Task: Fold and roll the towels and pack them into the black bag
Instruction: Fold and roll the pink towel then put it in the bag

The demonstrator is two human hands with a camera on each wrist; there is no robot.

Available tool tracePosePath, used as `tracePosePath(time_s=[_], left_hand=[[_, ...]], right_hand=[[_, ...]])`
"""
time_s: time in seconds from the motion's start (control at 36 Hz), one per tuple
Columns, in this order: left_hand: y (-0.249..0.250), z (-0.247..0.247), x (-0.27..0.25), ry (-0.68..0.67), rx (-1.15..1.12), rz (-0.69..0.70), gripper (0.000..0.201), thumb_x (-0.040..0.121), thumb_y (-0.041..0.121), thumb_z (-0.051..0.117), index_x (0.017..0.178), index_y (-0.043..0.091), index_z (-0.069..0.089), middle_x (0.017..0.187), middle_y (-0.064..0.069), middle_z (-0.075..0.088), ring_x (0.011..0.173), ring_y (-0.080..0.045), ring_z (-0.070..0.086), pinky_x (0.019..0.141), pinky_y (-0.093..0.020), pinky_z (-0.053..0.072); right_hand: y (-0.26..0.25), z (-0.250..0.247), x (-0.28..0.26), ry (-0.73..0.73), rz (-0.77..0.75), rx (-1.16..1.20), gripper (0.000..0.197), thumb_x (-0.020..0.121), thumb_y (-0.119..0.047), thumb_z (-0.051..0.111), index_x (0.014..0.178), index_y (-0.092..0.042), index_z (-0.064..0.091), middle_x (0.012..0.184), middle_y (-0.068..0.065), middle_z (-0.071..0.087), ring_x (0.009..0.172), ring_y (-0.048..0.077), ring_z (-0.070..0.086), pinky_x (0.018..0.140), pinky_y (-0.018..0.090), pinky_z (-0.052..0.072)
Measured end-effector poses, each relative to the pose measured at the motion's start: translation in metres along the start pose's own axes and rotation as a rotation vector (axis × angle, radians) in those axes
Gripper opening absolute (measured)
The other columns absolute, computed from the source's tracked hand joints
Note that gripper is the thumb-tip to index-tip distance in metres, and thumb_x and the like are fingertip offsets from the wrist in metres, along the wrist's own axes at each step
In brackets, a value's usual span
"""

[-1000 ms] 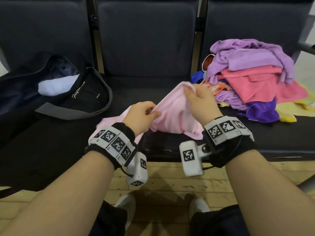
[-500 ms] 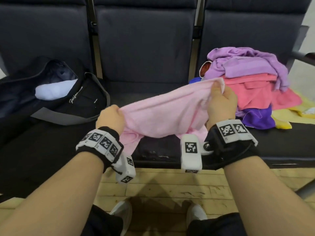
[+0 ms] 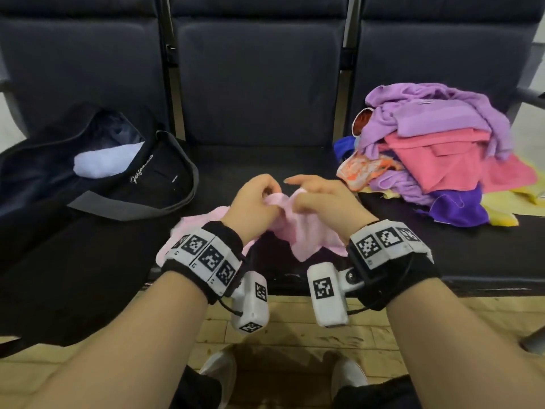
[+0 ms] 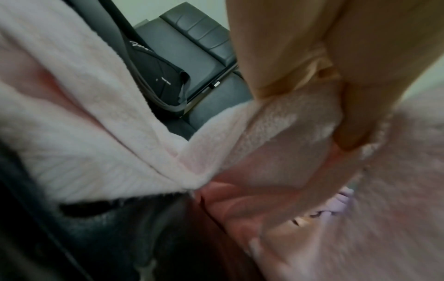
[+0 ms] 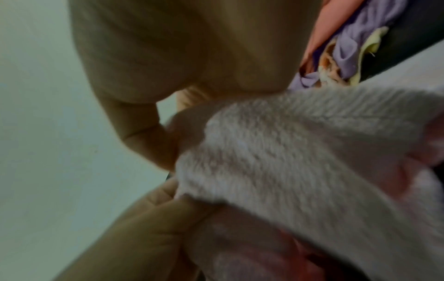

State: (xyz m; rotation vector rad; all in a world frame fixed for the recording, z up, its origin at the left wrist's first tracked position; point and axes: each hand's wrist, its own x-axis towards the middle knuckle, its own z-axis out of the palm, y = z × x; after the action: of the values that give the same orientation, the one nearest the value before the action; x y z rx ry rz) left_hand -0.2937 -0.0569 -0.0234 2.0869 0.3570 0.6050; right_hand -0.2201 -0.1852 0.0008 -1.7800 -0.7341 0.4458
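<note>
The left hand (image 3: 253,202) and right hand (image 3: 321,199) meet over the middle seat, each pinching the bunched pink towel (image 3: 300,231), the right forefinger straight. To the left lies the open black bag (image 3: 153,184); to the right, a towel pile (image 3: 436,149).

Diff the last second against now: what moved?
Both hands came together: the left hand and right hand, spread apart stretching the pink towel half a second ago, now meet at the middle seat, each still gripping it, bunched. The black bag and towel pile are unchanged.
</note>
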Motion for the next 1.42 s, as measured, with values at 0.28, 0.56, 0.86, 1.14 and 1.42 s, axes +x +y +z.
tracePosePath(time_s=[0.28, 0.56, 0.86, 1.14, 1.42], left_hand=[[-0.001, -0.002, -0.002, 0.063, 0.198, 0.093, 0.033, 0.077, 0.009, 0.072, 0.064, 0.019, 0.043, 0.068, 0.007, 0.043, 0.059, -0.006, 0.037, 0.055, -0.010, 0.034], [-0.032, -0.017, 0.006, 0.106, 0.455, -0.153, 0.016, 0.090, 0.009, 0.045, 0.092, 0.009, 0.061, 0.092, -0.011, 0.060, 0.089, -0.030, 0.057, 0.077, -0.038, 0.046], [-0.005, -0.007, 0.000, -0.018, 0.062, -0.024, 0.010, 0.090, 0.012, 0.058, 0.086, 0.009, 0.066, 0.082, -0.006, 0.066, 0.078, -0.018, 0.059, 0.071, -0.028, 0.045], [-0.014, -0.012, 0.002, 0.039, 0.126, 0.033, 0.014, 0.083, 0.028, 0.074, 0.079, 0.015, 0.070, 0.070, 0.003, 0.064, 0.062, -0.006, 0.053, 0.062, -0.019, 0.043], [-0.027, -0.018, 0.006, 0.025, 0.315, -0.115, 0.021, 0.086, 0.032, 0.068, 0.075, 0.017, 0.060, 0.069, 0.008, 0.053, 0.065, -0.007, 0.047, 0.058, -0.023, 0.035]], right_hand=[[0.016, -0.005, 0.002, 0.093, -0.182, -0.436, 0.014, 0.081, -0.014, 0.068, 0.073, -0.003, 0.068, 0.068, 0.012, 0.056, 0.067, 0.016, 0.047, 0.061, 0.026, 0.038], [0.020, -0.029, 0.014, 0.678, -0.147, -0.302, 0.022, 0.093, -0.009, 0.050, 0.071, -0.011, 0.049, 0.080, 0.010, 0.049, 0.076, 0.021, 0.042, 0.067, 0.024, 0.025], [0.012, 0.001, 0.000, -0.083, -0.156, -0.293, 0.013, 0.080, -0.016, 0.074, 0.093, -0.021, 0.076, 0.149, 0.002, 0.041, 0.139, 0.010, 0.031, 0.116, 0.029, 0.022], [0.016, -0.005, 0.005, 0.074, -0.139, -0.342, 0.010, 0.087, -0.018, 0.065, 0.080, -0.014, 0.072, 0.073, 0.002, 0.064, 0.069, 0.009, 0.058, 0.069, 0.031, 0.047], [0.023, -0.033, 0.018, 0.577, 0.042, -0.205, 0.029, 0.099, -0.020, 0.046, 0.108, 0.005, 0.058, 0.108, 0.022, 0.060, 0.102, 0.033, 0.056, 0.078, 0.030, 0.038]])
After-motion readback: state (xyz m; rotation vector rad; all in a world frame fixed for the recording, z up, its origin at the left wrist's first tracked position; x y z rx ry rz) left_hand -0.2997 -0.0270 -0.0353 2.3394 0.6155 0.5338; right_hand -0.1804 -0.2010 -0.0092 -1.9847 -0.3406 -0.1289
